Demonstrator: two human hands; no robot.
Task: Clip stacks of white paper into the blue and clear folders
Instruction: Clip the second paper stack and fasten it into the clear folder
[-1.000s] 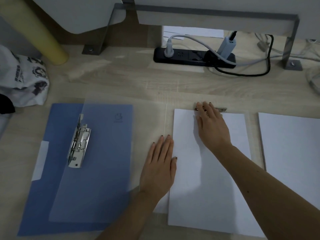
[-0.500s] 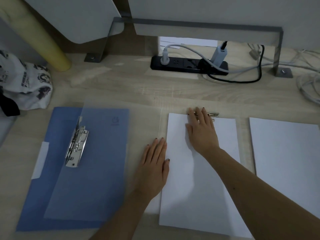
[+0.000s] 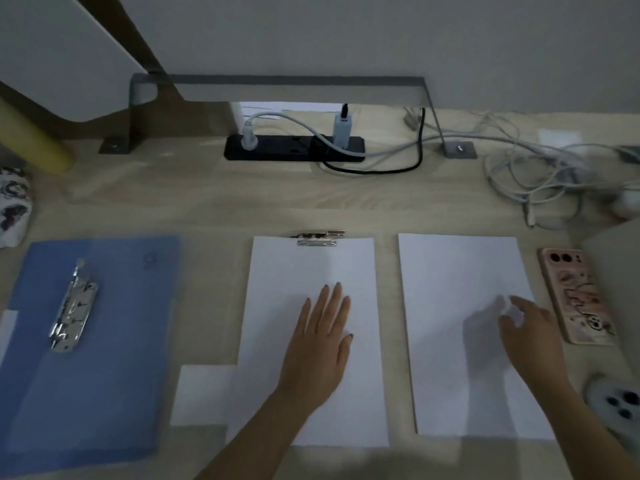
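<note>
Left hand [image 3: 320, 344] is lying flat, fingers together and gripping nothing, on the middle paper stack [image 3: 311, 299], which is sitting under the silver clip [image 3: 317, 238] of the clear folder [image 3: 382, 306], hardly visible beyond its edges. Left of that stack, the blue folder [image 3: 114, 358] is lying open with its metal clip [image 3: 73, 311] holding no paper. Right of it, the right hand [image 3: 530, 334] is hovering with fingers loosely spread over the outer edge of the 2nd loose paper stack [image 3: 460, 306], contact unclear, with a phone [image 3: 576, 292] just past that.
</note>
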